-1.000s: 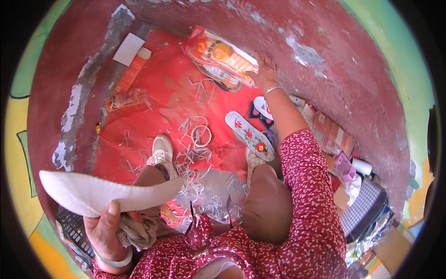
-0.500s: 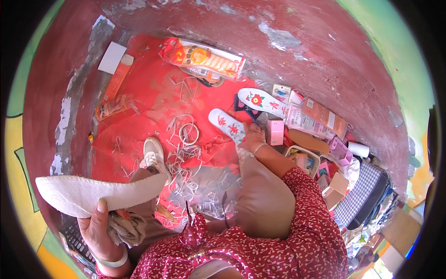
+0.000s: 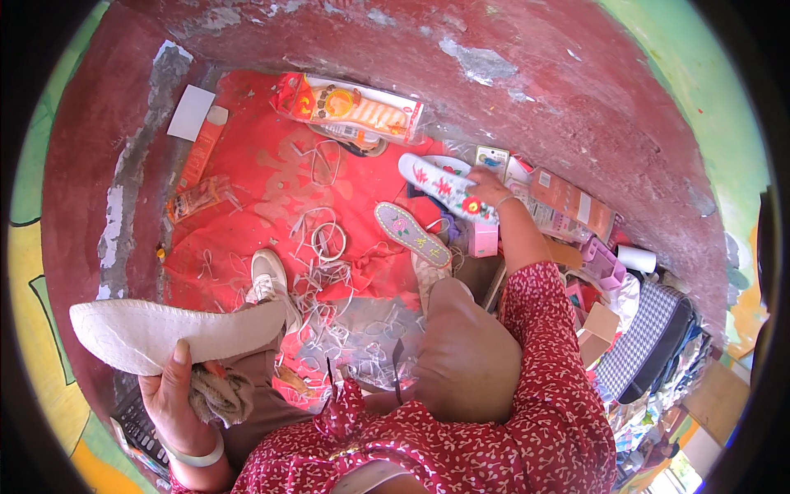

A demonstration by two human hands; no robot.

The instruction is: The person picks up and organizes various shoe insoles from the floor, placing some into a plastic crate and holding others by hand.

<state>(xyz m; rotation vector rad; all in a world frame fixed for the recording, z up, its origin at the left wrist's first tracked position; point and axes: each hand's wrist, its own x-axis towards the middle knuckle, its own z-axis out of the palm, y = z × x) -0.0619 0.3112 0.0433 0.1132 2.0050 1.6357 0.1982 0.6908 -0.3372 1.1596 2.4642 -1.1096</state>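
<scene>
My left hand (image 3: 177, 403) pinches a plain white insole (image 3: 156, 336) with stitching along its edge. A crumpled grey-brown cloth (image 3: 220, 395) is bunched beside the thumb. At the far right my right hand (image 3: 487, 188) grips a white insole (image 3: 436, 183) embroidered with red marks and a red flower, holding it above other insoles. Part of another white insole (image 3: 451, 163) shows behind it. Nearer to me, a grey embroidered insole (image 3: 413, 235) with a pink flower lies beside my shoe.
Red cloth (image 3: 255, 165) covers the floor, strewn with white string scraps (image 3: 329, 305). A long packaged item (image 3: 354, 107) lies by the far wall. Pink box (image 3: 484, 239), purple basket (image 3: 603, 265), open carton (image 3: 597, 329) and checkered bag (image 3: 646, 342) crowd the right side.
My right hand has moved away from me and slightly right, lifting the embroidered insole over the flowered one. The grey insole beneath is now uncovered. My left hand still holds the plain insole.
</scene>
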